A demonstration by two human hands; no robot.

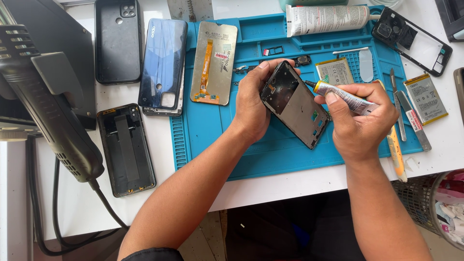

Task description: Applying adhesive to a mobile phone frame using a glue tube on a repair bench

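While the left hand (252,104) is gripping the phone frame (295,104) along its left long edge, with fingertips curling over the upper corner, the frame is being held tilted above the blue work mat (222,145). Its long axis is running diagonally, from the upper left near the fingertips down to the lower right, where the bottom end is pointing toward the right wrist. The open inner face is turned up toward the camera, showing a dark cavity in the upper half and a grey plate below.

The right hand (360,121) is closed around a small adhesive tube (338,95), held like a pen. The tube is lying nearly level, its dark nozzle pointing left and sitting at the frame's right long edge; whether the tip is touching cannot be told. The frame is therefore lying between the 2 hands, the left hand at its left side and the right hand just beside its lower right.

On the mat to the left of the left hand, a display panel (214,63) with an orange flex strip is lying face down. 2 batteries (335,71) are lying near the right hand, 1 on the mat and 1 off its right edge. A large white tube (328,19) is lying across the top of the mat. A hot-air gun (53,106) is standing at the far left, well apart from both hands.
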